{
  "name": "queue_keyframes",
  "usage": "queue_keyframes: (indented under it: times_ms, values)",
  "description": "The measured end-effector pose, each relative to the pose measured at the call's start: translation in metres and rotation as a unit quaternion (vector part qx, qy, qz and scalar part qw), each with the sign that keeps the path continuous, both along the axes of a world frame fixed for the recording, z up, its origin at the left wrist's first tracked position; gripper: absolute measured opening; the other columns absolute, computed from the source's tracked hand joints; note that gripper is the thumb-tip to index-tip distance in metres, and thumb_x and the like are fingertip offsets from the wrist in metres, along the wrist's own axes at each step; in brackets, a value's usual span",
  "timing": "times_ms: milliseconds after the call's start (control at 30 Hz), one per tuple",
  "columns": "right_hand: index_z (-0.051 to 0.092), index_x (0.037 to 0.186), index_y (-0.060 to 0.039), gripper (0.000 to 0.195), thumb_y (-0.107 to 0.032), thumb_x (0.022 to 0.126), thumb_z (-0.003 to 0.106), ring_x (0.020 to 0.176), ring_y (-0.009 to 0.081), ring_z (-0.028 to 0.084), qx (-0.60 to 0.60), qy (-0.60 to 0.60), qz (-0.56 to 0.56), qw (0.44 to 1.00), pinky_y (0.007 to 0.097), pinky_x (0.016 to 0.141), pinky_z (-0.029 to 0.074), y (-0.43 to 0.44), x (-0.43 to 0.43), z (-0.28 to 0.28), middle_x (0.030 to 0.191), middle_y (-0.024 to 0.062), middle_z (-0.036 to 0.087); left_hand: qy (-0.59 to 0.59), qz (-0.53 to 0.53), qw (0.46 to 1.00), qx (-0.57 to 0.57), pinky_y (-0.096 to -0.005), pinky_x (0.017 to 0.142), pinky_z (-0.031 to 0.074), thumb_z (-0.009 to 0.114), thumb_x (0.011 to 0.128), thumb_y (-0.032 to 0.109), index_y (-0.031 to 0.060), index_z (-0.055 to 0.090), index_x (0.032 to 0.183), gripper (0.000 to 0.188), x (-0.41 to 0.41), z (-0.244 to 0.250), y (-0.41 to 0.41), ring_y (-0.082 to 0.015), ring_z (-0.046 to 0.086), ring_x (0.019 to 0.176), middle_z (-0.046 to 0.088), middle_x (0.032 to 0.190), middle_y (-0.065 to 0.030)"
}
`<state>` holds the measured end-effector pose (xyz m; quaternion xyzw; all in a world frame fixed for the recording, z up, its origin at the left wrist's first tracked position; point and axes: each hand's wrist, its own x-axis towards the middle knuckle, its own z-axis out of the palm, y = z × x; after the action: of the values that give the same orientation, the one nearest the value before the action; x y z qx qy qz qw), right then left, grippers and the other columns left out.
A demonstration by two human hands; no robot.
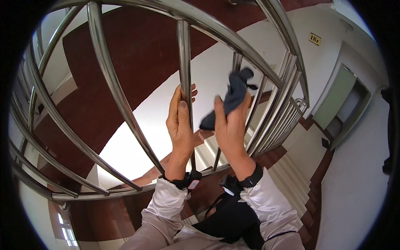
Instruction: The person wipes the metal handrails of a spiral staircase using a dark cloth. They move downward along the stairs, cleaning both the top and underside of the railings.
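My left hand is wrapped around an upright stainless-steel baluster, thumb on the near side and fingertips showing past its far side. To the right, my right hand grips a dark blue-grey cloth. The cloth is bunched along the palm, its top reaching the upper part of another steel baluster. Whether the cloth wraps that post or only lies against it cannot be made out; this area is slightly blurred. Above both hands curves the steel handrail.
Stone stairs descend at the right beside a white wall. A bottom rail joins the balusters. Farther off are a lower railing, a green door standing ajar and a floor sign. Dark red stair undersides lie beyond the railing.
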<state>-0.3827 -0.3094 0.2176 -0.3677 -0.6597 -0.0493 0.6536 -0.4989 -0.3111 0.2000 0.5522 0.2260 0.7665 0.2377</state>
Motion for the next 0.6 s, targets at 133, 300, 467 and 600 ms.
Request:
queue_keyframes:
  times_ms: [133,300,467,600]
  values:
    - [0.049,0.125,0.0018,0.04,-0.027,0.1,0.063,0.103,0.0376,0.052,-0.013,0.047,0.245,0.968,0.0435,0.095,0.042,-0.005,-0.042,0.07,0.121,0.0205,0.047,-0.08,-0.113,0.99,-0.028,-0.0365,0.108,0.043,0.043,0.109,0.035,0.0001,0.042,0.149,0.053,-0.006,-0.014,-0.001,-0.0205,0.054,0.129,0.054,0.143,-0.0113]
    - [0.044,0.124,-0.0011,0.043,-0.03,0.099,0.064,0.095,0.0417,0.065,-0.036,0.038,0.229,0.972,0.0435,0.08,0.052,0.027,-0.065,0.058,0.107,0.0238,0.061,-0.137,-0.083,0.983,-0.089,-0.0396,0.114,0.036,0.04,0.109,0.041,0.0021,0.048,0.135,0.047,-0.011,-0.016,-0.024,-0.0231,0.051,0.131,0.053,0.137,-0.0134]
    - [0.04,0.129,-0.003,0.054,-0.04,0.099,0.063,0.093,0.0418,0.07,-0.194,0.008,0.197,0.961,0.0447,0.077,0.055,0.016,-0.054,-0.038,0.1,0.0212,0.07,0.018,0.271,0.962,0.032,-0.0367,0.1,0.039,0.059,0.091,-0.001,-0.0019,0.046,0.127,0.038,-0.005,-0.045,-0.06,-0.0234,0.047,0.113,0.044,0.123,-0.0134]
    - [0.043,0.126,-0.0028,0.061,-0.052,0.097,0.063,0.093,0.0321,0.069,-0.222,0.052,0.252,0.941,0.0386,0.079,0.055,0.007,-0.061,-0.047,0.101,0.0167,0.066,0.053,0.148,0.985,-0.07,-0.0366,0.102,0.039,0.056,0.099,0.016,-0.0033,0.044,0.133,0.041,0.004,-0.079,-0.084,-0.0239,0.048,0.114,0.045,0.124,-0.0144]
